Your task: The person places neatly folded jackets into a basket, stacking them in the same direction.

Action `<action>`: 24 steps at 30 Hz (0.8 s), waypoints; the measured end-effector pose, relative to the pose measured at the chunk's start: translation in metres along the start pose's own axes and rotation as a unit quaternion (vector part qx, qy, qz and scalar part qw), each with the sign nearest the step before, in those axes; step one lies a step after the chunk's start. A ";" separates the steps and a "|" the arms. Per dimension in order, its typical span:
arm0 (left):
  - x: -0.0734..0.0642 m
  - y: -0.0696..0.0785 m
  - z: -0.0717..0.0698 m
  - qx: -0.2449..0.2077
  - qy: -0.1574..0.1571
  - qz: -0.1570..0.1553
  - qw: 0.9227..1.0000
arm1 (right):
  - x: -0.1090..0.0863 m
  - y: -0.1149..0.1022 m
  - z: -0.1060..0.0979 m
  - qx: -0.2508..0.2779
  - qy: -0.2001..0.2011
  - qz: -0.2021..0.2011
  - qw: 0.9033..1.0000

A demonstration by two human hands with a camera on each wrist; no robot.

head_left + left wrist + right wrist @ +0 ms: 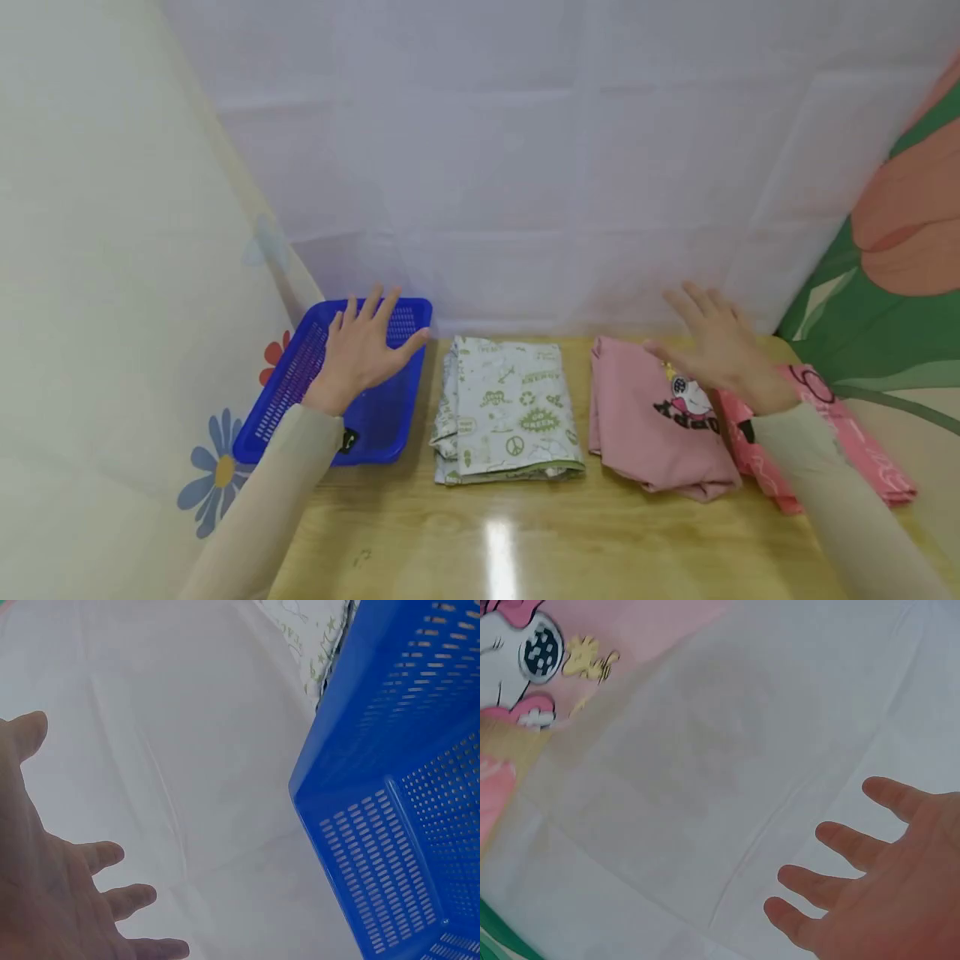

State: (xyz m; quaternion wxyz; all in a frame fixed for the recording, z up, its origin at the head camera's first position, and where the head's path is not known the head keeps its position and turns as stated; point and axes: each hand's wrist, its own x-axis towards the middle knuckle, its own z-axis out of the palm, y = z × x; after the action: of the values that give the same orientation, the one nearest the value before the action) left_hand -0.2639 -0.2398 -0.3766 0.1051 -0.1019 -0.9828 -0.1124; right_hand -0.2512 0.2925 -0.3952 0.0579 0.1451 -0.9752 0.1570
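Observation:
My left hand (357,354), fingers spread, hovers over a blue plastic basket (412,379) with slotted walls. In the left wrist view the basket (375,847) stands to the right of that hand (60,892). My right hand (723,350) is also spread and holds nothing, above a folded pink cloth (637,417) with a cartoon print. Beyond it lies a brighter pink folded cloth (873,454) with white markings, partly hidden by the forearm. Between the hands sits a folded white cloth (510,408) with green prints.
Everything stands on a wooden table (420,542). A white sheet (510,167) hangs behind its far edge. Patterned cloth with a blue flower (223,471) borders the left side, and a green and coral leafy cloth (900,333) the right. A small black object (348,440) shows at the basket's near end.

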 end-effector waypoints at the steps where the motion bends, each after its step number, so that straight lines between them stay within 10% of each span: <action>1: -0.001 0.001 0.001 -0.002 -0.001 0.002 1.000 | -0.001 -0.002 0.003 0.004 0.002 -0.001 1.000; 24: -0.016 0.031 0.026 -0.062 0.009 -0.007 0.998 | -0.003 -0.036 0.029 0.106 0.011 -0.022 0.994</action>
State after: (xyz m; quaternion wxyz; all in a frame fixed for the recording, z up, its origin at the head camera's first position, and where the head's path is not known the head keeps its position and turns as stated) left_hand -0.2465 -0.2063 -0.3992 0.1072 -0.1007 -0.9735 -0.1752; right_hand -0.2394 0.2512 -0.4121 0.0565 0.1705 -0.9489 0.2593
